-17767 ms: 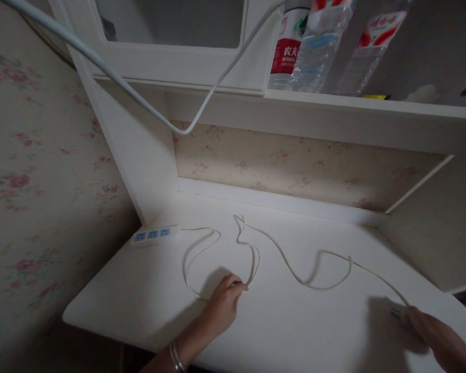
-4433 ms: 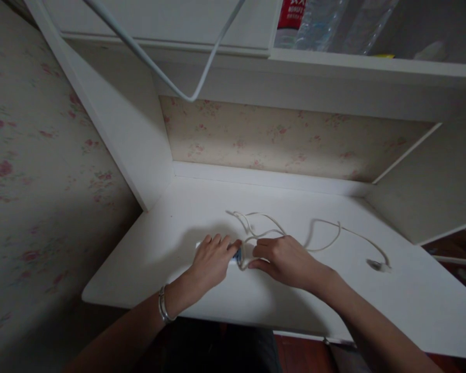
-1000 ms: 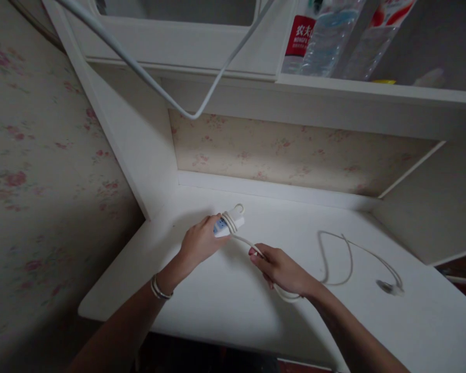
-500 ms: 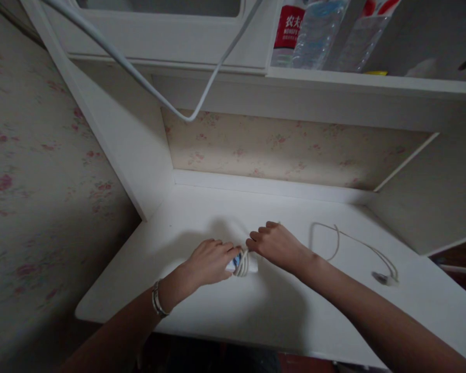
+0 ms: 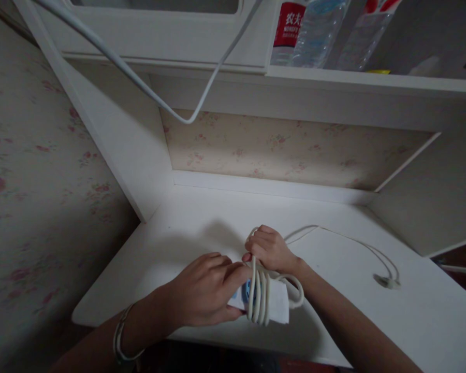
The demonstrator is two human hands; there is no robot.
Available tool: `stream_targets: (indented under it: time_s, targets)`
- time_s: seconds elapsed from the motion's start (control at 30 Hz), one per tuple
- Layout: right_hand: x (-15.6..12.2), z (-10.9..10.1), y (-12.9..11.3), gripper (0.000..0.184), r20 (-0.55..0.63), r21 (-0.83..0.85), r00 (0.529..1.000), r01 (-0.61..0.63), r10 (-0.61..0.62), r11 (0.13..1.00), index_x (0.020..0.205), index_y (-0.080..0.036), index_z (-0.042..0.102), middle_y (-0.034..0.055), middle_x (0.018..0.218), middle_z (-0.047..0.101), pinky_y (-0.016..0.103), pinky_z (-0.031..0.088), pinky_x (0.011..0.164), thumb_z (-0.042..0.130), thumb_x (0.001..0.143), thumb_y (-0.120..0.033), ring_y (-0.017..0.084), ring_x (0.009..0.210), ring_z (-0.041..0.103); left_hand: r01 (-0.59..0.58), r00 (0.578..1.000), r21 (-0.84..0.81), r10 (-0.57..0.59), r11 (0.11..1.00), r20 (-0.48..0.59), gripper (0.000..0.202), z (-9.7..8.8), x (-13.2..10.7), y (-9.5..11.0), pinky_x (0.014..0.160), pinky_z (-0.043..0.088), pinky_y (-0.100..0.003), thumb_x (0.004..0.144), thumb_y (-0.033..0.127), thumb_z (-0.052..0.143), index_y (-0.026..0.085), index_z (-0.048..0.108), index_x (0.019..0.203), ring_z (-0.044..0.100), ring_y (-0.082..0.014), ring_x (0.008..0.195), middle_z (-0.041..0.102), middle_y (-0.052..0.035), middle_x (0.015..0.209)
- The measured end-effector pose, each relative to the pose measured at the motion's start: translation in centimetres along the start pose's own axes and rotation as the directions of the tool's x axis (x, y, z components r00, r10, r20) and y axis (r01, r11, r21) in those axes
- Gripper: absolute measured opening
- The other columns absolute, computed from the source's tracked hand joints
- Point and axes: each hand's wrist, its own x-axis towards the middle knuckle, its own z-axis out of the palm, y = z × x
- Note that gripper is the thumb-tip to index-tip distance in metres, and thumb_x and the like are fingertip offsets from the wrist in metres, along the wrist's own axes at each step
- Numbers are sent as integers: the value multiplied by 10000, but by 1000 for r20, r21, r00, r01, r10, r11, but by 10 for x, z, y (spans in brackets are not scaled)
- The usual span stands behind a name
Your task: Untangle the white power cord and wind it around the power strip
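My left hand (image 5: 213, 290), with bracelets at the wrist, grips the left end of a white power strip (image 5: 278, 300) that has a blue part on its face. Several turns of cream cord (image 5: 261, 298) are wrapped around the strip. Behind the strip, my right hand (image 5: 267, 248) is closed around the cord beside the coils. A loop of cord hangs out at the strip's right end. From there the loose length runs right over the desk to a plug (image 5: 386, 281). The left end of the strip is hidden under my left hand.
The white desk (image 5: 357, 316) has a side panel on the left and another on the right. Plastic bottles (image 5: 320, 33) stand on the shelf above. A thick white cable (image 5: 186, 120) hangs down in front of the cabinet.
Both hands and the power strip have come nearer to me, and more of the strip shows. The loose cord on the right has been drawn left and straighter; its plug lies about where it was.
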Motion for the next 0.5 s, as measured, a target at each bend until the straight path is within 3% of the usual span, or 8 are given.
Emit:
stream_targets:
  time_s: [0.1,0.2,0.3,0.4,0.5]
  targets:
    - [-4,16,-5,394,-76,99,994,-74,82,992,748,-201,538,13,601,552,315,313,639,299,977,-415,156,585,473,-50,996,37,53,998,-68,411,-4,-2,4,840,485,-378,866,452,537,194,476,1181,611,-235,960,630,-88,1136]
    - [-7,26,-14,412,-75,261,967,-216,243,941,697,-204,544,27,582,563,331,360,648,315,956,-429,165,581,505,-61,986,42,67,997,-151,445,-5,-3,5,845,495,-371,877,506,511,213,471,1210,606,-232,1012,603,-87,1207]
    - [-6,27,-22,310,72,471,871,-460,487,753,660,-208,596,65,653,638,362,435,692,470,873,-394,204,651,574,-31,969,32,38,999,-244,451,-3,-3,0,855,498,-369,870,520,519,200,486,1186,609,-228,1023,620,-90,1171]
    - [-4,27,-29,351,222,538,768,-610,601,581,552,-206,599,36,573,601,286,483,576,450,843,-332,177,582,540,58,938,19,-48,998,-343,470,2,2,-10,890,490,-369,856,499,558,200,476,1209,606,-225,1047,622,-93,1175]
    - [-4,29,-35,269,338,535,777,-623,531,571,650,-166,603,-20,560,553,216,445,509,483,850,-300,133,552,500,224,891,-10,-209,975,-403,472,7,10,-26,898,490,-353,838,462,600,203,476,1213,610,-217,1040,620,-86,1177]
